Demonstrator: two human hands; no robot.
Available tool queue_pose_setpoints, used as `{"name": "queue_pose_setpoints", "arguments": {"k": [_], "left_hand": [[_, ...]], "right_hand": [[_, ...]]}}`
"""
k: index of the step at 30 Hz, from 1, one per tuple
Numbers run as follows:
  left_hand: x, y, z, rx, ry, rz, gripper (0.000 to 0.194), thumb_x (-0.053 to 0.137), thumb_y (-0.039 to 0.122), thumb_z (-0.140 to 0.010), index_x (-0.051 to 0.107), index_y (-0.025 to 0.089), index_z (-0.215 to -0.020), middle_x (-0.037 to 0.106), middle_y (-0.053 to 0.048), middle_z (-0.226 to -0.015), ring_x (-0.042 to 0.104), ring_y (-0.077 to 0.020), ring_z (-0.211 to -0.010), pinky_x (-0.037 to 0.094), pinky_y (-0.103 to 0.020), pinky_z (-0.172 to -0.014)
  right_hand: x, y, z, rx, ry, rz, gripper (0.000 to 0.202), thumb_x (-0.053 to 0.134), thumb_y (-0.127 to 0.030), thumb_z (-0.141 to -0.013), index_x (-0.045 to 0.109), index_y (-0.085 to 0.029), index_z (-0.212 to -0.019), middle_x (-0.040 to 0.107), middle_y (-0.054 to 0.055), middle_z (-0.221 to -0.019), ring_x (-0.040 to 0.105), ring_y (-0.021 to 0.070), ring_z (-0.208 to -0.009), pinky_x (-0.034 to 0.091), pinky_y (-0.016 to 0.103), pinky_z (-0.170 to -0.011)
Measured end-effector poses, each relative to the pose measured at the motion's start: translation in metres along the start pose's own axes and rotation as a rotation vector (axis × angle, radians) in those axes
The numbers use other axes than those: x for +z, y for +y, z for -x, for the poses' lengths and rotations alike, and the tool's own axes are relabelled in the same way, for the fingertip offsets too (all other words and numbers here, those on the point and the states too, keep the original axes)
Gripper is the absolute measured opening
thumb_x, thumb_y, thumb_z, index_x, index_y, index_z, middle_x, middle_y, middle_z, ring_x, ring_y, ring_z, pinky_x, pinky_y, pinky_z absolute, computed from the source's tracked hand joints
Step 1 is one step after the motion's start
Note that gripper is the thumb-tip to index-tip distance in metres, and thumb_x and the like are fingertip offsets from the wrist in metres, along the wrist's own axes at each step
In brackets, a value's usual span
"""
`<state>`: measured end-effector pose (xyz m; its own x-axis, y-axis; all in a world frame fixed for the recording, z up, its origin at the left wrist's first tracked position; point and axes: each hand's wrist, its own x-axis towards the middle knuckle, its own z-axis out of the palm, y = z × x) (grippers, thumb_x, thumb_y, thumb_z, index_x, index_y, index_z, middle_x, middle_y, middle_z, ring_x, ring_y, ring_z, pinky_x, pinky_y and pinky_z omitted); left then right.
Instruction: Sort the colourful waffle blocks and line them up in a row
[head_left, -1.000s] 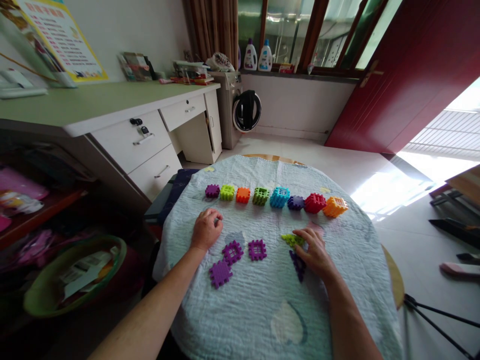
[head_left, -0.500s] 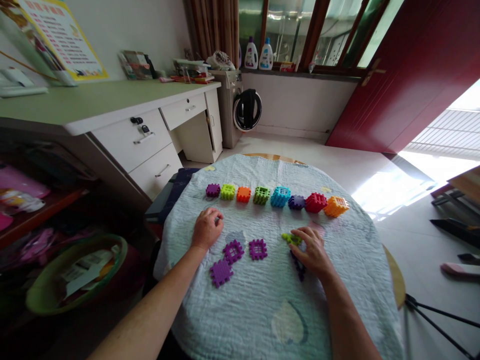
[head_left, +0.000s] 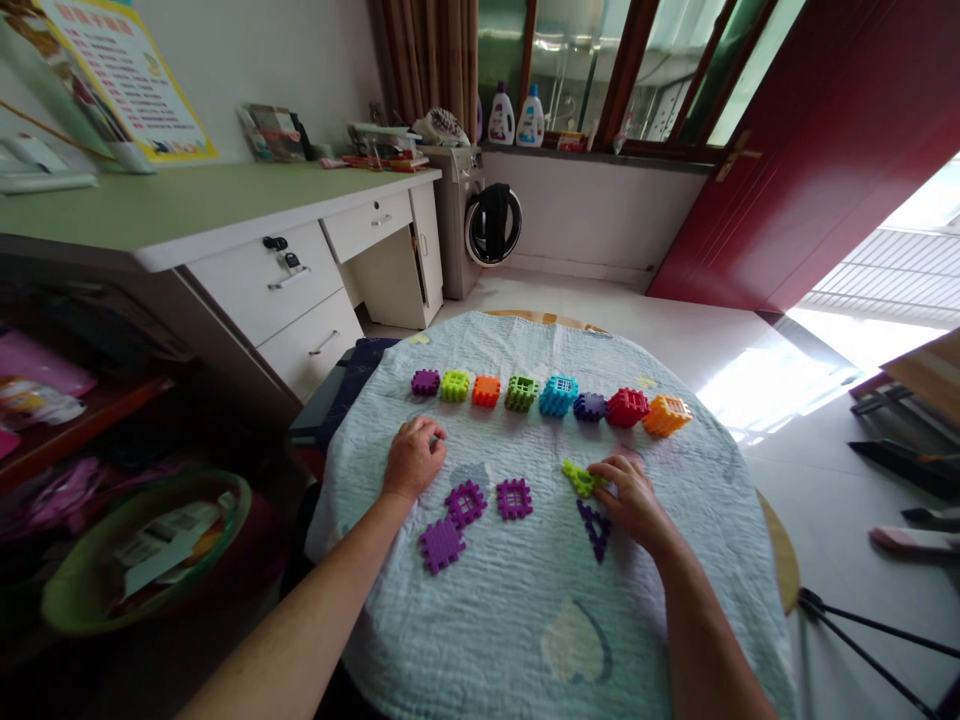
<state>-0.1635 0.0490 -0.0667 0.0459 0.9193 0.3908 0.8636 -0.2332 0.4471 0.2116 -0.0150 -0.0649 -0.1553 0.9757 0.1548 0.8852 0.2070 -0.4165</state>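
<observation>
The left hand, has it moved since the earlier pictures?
No: the left hand rests at the same spot, with no visible shift against the heart print on the tablecloth.

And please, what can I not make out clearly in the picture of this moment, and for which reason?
In the head view:
- Right end of the light green piece: covered by the right hand, so the grip is unclear.
- Palm of the left hand: hidden behind its own back and curled fingers.
- Lettering on the poster: too small and blurred.
- Near edge of the tablecloth: cut off by the bottom edge.
</observation>
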Motion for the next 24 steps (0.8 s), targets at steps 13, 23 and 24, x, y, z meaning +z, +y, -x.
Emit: {"name": "queue_pose_setpoints", "arguments": {"k": [13,23,24], "left_hand": [[0.0017,-0.0030,0.0007,0.002,0.015,0.013,0.014,0.052,0.014,-0.074,0.062,0.022,-0.076,0.064,-0.006,-0.092,0.057,-0.0230,-0.091,0.046,-0.036,-0.089],[0.0007,-0.0011,0.0006,-0.004,0.011,0.012,0.013,0.052,0.013,-0.074,0.062,0.022,-0.076,0.064,-0.006,-0.091,0.057,-0.0228,-0.090,0.045,-0.035,-0.089],[0.0008,-0.0012,0.0006,-0.005,0.010,0.011,0.013,0.052,0.013,-0.074,0.063,0.022,-0.076,0.064,-0.005,-0.091,0.058,-0.0226,-0.090,0.045,-0.035,-0.089]], "right_hand": [[-0.0071,0.0048,-0.0024,-0.039,-0.041,-0.011,0.025,0.054,-0.028,-0.085,0.073,-0.022,-0.099,0.067,0.008,-0.093,0.061,0.0236,-0.091,0.047,0.038,-0.085],[-0.0061,0.0007,-0.0040,-0.051,-0.005,-0.024,0.025,0.053,-0.023,-0.081,0.073,-0.021,-0.095,0.065,0.007,-0.088,0.060,0.0221,-0.086,0.047,0.036,-0.083],[-0.0060,0.0001,-0.0043,-0.055,-0.001,-0.014,0.025,0.053,-0.021,-0.080,0.073,-0.020,-0.094,0.065,0.007,-0.088,0.060,0.0219,-0.086,0.046,0.036,-0.083]]}}
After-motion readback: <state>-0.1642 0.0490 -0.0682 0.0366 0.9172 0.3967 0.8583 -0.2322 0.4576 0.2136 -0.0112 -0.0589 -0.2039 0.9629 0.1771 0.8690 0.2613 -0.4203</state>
